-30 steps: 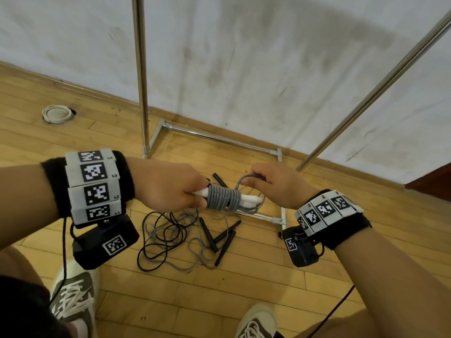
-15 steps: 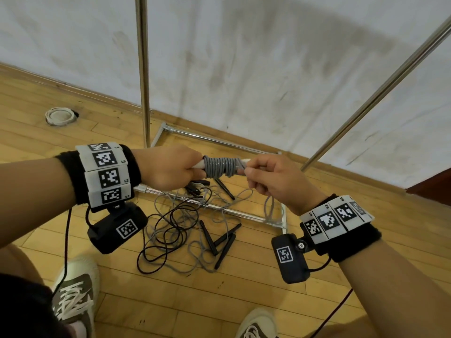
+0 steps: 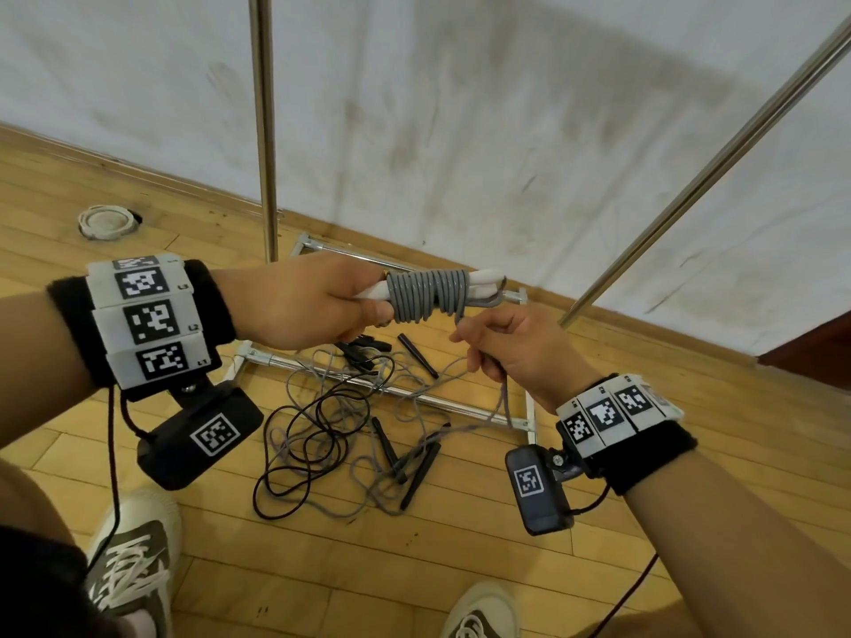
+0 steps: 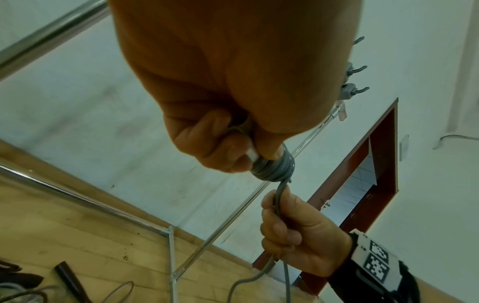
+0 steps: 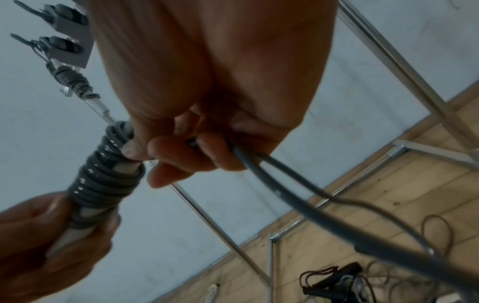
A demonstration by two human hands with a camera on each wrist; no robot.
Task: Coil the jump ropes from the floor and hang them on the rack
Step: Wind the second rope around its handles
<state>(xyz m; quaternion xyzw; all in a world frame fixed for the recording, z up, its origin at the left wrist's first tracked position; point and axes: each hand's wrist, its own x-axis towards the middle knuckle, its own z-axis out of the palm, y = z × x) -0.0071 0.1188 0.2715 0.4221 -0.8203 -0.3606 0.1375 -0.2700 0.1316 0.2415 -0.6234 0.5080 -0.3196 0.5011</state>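
Slack worries me most: if my right hand (image 3: pixel 515 356), fingers curled tight round the doubled grey cord (image 4: pixel 281 207) just under the bundle, eases off, the wraps could spring loose. My left hand (image 3: pixel 317 301) clenches the white handles (image 3: pixel 483 279) beneath the coil (image 3: pixel 426 294). Beyond, more ropes (image 3: pixel 331 435) lie tangled on the floor by the rack (image 3: pixel 263 131).

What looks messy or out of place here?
The jump ropes lie in a tangled heap on the wooden floor, grey and black cords knotted together across the rack's base bar. Nothing looks broken.
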